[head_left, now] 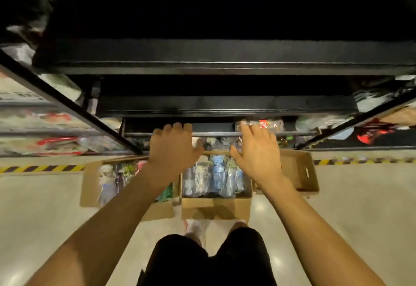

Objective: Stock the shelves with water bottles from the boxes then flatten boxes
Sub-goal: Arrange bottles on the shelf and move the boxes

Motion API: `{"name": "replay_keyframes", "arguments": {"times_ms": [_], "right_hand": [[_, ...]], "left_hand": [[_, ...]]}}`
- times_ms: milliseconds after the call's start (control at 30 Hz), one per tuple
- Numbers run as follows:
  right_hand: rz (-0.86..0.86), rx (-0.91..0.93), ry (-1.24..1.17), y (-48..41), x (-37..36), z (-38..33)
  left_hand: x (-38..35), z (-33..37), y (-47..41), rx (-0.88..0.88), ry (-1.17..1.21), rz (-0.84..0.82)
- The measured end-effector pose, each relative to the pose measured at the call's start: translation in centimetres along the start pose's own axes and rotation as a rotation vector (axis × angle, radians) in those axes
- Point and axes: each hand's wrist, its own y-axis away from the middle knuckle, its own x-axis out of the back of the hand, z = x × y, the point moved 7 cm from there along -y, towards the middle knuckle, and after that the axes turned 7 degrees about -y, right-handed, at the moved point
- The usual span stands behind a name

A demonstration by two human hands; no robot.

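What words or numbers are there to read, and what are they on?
None can be read.
Wrapped bottle: red letters, too blurred.
Pack at far left: dark print, too blurred.
Boxes: no print seen.

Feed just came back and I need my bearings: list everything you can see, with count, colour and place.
left box: one, brown, floor left; holds wrapped bottles of mixed colours
middle box: one, brown, floor centre; packed with wrapped bottles, mostly blue and clear
right box: one, brown, floor right; no bottles visible inside
shelf bottle: one, clear wrap with red print, on a low shelf
shelves: several tiers, black, straight ahead
hazard tape: one stripe, yellow and dark, on the floor along the shelf foot
left hand: open, near the low shelf edge
right hand: open, fingertips at the shelf bottle
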Motion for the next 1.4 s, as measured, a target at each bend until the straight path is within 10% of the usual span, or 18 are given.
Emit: {"name": "replay_keyframes", "arguments": {"times_ms": [200, 867, 1400], "right_hand": [[-0.310, -0.107, -0.075, 1.2, -11.4, 2.1], [-0.599, -0.115, -0.039, 6.6, -50.1, 13.7], [-0.398, -0.703, -0.512, 3.2, -69.3, 21.7]], "left_hand": [[-11.0, 0.9, -0.5, 0.046, -0.018, -0.167], [-50.9, 13.6, -4.1, 0.009, 0.009, -0.509], [-73.2, 10.5, -10.8, 0.457, 0.400, -0.560]]}}
